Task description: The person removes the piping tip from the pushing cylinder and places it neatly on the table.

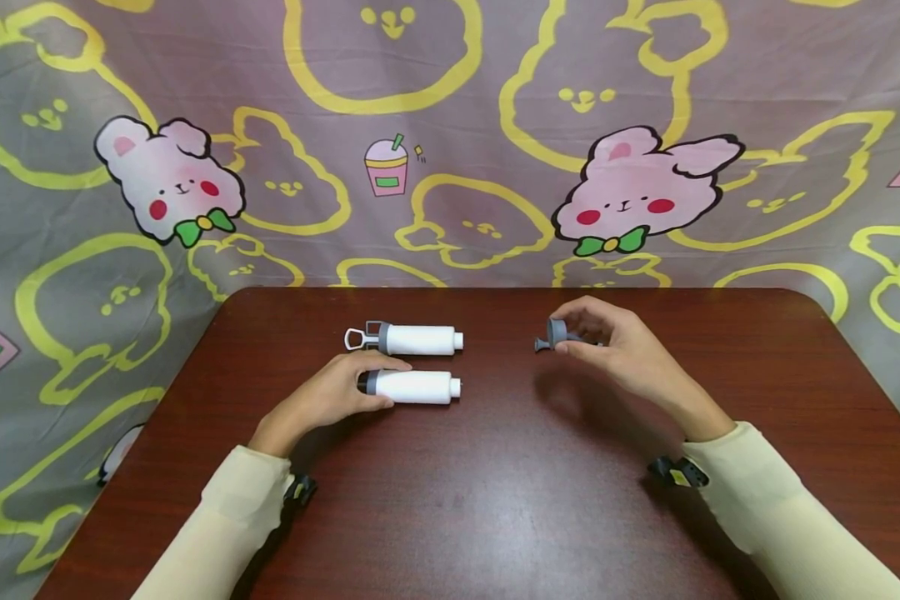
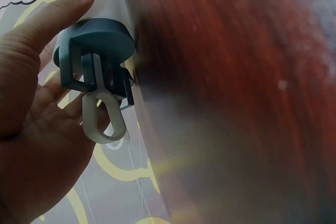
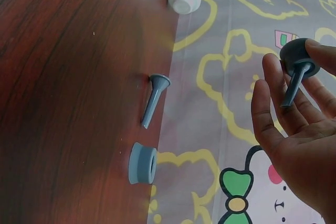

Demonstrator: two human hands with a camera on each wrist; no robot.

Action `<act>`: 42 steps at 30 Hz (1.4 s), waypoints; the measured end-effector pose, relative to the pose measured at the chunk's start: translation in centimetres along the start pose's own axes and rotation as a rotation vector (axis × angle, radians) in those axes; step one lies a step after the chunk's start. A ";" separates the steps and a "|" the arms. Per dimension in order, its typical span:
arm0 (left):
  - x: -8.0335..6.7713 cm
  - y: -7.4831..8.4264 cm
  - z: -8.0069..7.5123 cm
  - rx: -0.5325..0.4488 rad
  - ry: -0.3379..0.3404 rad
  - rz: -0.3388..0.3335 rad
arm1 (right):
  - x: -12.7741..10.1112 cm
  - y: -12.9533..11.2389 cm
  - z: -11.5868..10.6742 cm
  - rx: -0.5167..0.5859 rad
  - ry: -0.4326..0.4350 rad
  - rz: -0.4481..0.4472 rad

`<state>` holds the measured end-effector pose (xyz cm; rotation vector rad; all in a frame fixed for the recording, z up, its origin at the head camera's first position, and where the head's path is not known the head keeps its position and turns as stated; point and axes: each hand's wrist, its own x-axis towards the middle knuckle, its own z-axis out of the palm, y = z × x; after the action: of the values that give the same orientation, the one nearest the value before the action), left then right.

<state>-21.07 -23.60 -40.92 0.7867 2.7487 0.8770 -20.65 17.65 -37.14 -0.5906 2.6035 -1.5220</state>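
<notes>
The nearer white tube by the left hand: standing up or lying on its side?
Lying on its side. The nearer white tube stretches lengthwise across the table, with the left hand gripping its grey-capped end.

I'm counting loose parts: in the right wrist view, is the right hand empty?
No: the right hand pinches a grey stemmed plug at its fingertips, while another grey plug and a grey ring lie on the table.

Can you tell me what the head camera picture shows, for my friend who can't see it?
A person's left hand holds the near white tube lying on a dark red table, while the right hand holds a small grey plug in the air. A second white tube lies just behind.
</notes>
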 end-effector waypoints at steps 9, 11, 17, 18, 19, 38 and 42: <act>0.0 -0.1 0.0 -0.010 -0.007 -0.002 | 0.0 0.0 0.0 -0.012 0.004 -0.007; 0.0 -0.1 0.0 -0.009 -0.009 -0.003 | 0.0 0.0 0.0 -0.015 0.004 -0.003; -0.1 0.0 0.0 -0.008 -0.010 -0.012 | 0.0 0.1 -0.1 -0.014 0.000 0.003; -0.1 0.1 0.0 -0.009 -0.008 -0.014 | 0.0 0.1 -0.1 -0.013 0.000 0.002; -0.1 0.1 0.0 -0.011 -0.006 -0.016 | 0.0 0.1 -0.1 -0.013 0.000 0.001; -0.1 0.5 -0.3 -0.074 0.010 -0.040 | -0.1 0.2 0.0 0.004 0.002 0.011; 0.1 0.8 -0.5 -0.085 0.017 -0.040 | -0.2 0.3 0.0 -0.003 0.005 0.008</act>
<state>-20.90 -23.25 -40.08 0.7103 2.7114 0.9890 -20.60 17.85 -37.39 -0.5770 2.6084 -1.5199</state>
